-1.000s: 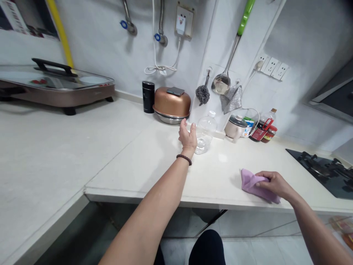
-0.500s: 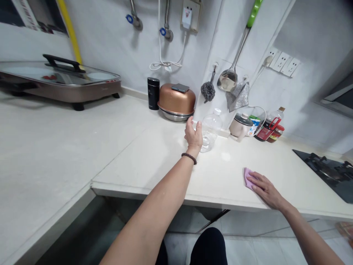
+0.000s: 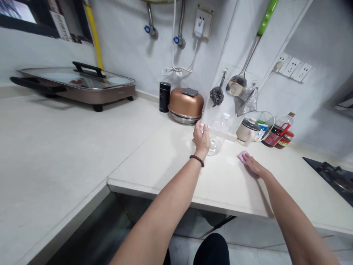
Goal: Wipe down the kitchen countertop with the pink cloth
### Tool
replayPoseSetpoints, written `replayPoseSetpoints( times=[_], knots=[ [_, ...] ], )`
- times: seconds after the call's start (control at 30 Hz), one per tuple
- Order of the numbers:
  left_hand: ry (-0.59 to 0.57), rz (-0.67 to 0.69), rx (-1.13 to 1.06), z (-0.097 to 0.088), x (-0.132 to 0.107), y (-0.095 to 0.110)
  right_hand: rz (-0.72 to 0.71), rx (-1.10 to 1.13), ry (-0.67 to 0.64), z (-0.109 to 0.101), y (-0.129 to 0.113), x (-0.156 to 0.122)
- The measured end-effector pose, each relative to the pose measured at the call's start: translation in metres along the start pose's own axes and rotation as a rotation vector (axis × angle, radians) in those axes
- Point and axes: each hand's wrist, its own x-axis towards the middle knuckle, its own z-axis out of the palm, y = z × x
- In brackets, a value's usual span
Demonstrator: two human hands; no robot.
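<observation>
My left hand (image 3: pixel 201 138) is beside a clear plastic bottle (image 3: pixel 222 125) with a white cap, upright on the counter. Its fingers and thumb are apart, the palm turned toward the bottle; whether it touches the bottle I cannot tell. A dark beaded bracelet (image 3: pixel 196 159) circles that wrist. Farther right, my right hand (image 3: pixel 253 165) presses a folded pink cloth (image 3: pixel 242 155) onto the pale countertop (image 3: pixel 176 158), fingers closed over it. Part of the cloth is hidden under the hand.
A lidded electric pan (image 3: pixel 91 96) stands at the left. Behind my left hand are a black canister (image 3: pixel 164 97) and a copper-coloured bowl (image 3: pixel 187 105) with a phone-like slab on top. An electric pot (image 3: pixel 246 130), sauce bottles (image 3: pixel 273 135) and a gas hob (image 3: pixel 333 175) line the right.
My right hand has slid the pink cloth away from the front edge, toward the back of the counter and the bottle. My left hand stays beside the bottle. The camera view has shifted left.
</observation>
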Motion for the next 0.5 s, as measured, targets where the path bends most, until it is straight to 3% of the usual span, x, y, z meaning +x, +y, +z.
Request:
replayPoseSetpoints(
  times=[0.13,0.23,0.4,0.5],
  knots=[
    [0.001,-0.009,0.000,0.000,0.000,-0.001,-0.043,0.077,-0.116,-0.017,0.017,-0.008],
    [-0.004,-0.019,0.016,0.001,0.001,-0.003,-0.152,0.070,0.055,-0.010,0.026,-0.016],
    [0.023,-0.030,0.023,0.001,0.001,-0.004,-0.262,-0.006,0.420,0.023,0.021,-0.026],
    [0.010,-0.042,0.035,0.000,0.000,-0.002,-0.328,0.052,0.502,0.042,0.011,-0.043]
  ],
)
